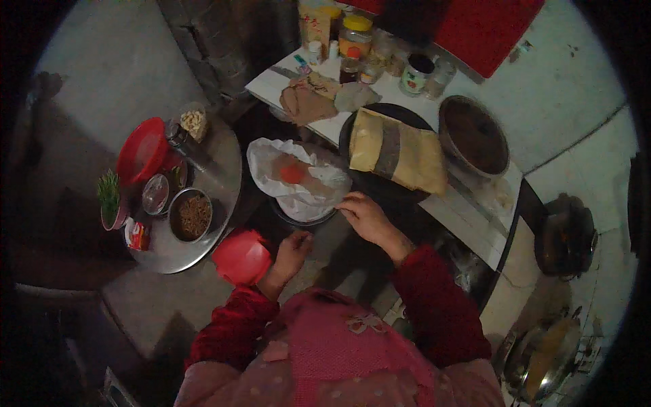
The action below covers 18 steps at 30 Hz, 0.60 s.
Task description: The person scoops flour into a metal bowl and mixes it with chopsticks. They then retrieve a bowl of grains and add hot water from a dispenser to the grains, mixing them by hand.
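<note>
A crumpled white plastic bag [264, 165] spreads open over a dark round container [305, 223], whose rim shows below it. Inside the bag lies a reddish-orange thing [291, 174], too blurred to name. At the bag's lower right edge, my right hand [368, 219] pinches the plastic between thumb and fingers. My left hand [292, 254] hovers below the bag with its fingers curled; whether they hold anything is unclear. Beside my left wrist is a red plastic bowl [243, 257], partly behind the wrist and sleeve.
Left, a round metal table [173, 260] bears a red basin [143, 150], a metal bowl of brown shreds [190, 215] and a potted green plant [109, 196]. Right, a white table [465, 216] carries several jars, a large bowl [474, 136] and a yellowish folded cover [414, 157] over a dark pan.
</note>
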Each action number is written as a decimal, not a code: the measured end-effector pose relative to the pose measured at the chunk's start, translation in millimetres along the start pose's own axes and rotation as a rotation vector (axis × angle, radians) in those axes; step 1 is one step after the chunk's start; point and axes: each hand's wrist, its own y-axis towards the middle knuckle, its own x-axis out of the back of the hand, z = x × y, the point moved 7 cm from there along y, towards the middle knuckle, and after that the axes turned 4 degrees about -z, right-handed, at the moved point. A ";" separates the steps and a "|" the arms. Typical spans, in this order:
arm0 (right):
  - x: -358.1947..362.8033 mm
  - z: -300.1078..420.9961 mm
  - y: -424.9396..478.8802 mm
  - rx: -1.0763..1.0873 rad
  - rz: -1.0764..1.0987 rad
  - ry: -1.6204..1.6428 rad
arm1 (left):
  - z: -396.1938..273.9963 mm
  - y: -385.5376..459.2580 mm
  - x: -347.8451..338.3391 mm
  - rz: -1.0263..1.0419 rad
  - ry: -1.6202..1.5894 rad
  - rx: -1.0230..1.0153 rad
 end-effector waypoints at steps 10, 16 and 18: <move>-139.0 -97.0 115.9 0.200 0.288 -0.666 | -73.1 11.6 67.0 -0.476 0.625 -0.381; -206.2 -225.4 123.8 -0.068 0.276 -0.633 | -66.0 78.0 79.2 -0.520 1.111 -0.271; -204.9 -230.0 137.0 -0.217 0.343 -0.573 | -69.8 109.2 93.3 -0.562 1.225 -0.314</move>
